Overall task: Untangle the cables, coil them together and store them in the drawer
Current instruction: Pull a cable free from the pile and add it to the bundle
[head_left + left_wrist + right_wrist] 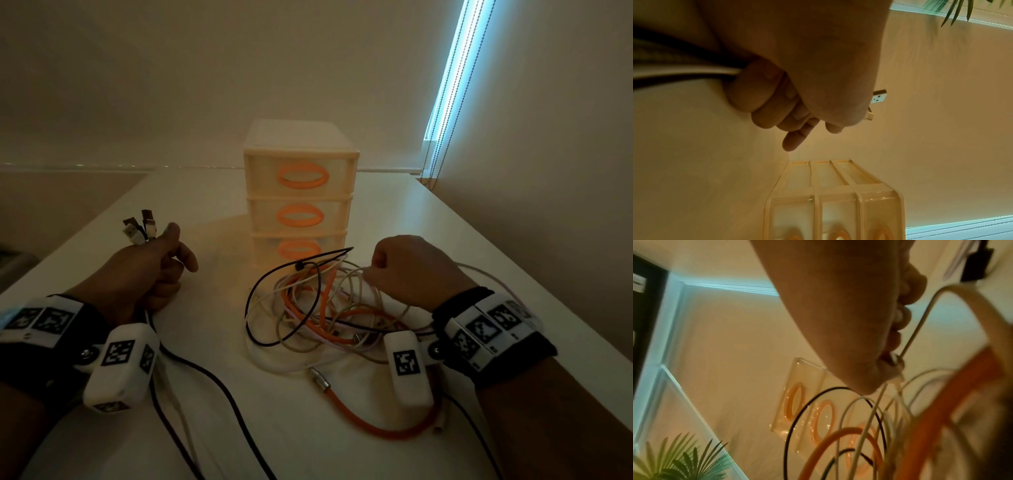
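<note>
- Head view: left hand (144, 274) grips several USB plug ends (138, 229); the cable tangle (318, 308) lies on the desk (394, 212) before the closed drawer unit (301, 192).
- Left wrist view: fingers (764, 104) curl round the cables.
- Right wrist view: right hand (849, 331) pinches a white cable (914, 331); a hard pull could tighten knots.

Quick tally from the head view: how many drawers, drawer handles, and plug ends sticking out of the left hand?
Drawers: 3
Orange drawer handles: 3
Plug ends above the left hand: 3
Total: 9
</note>
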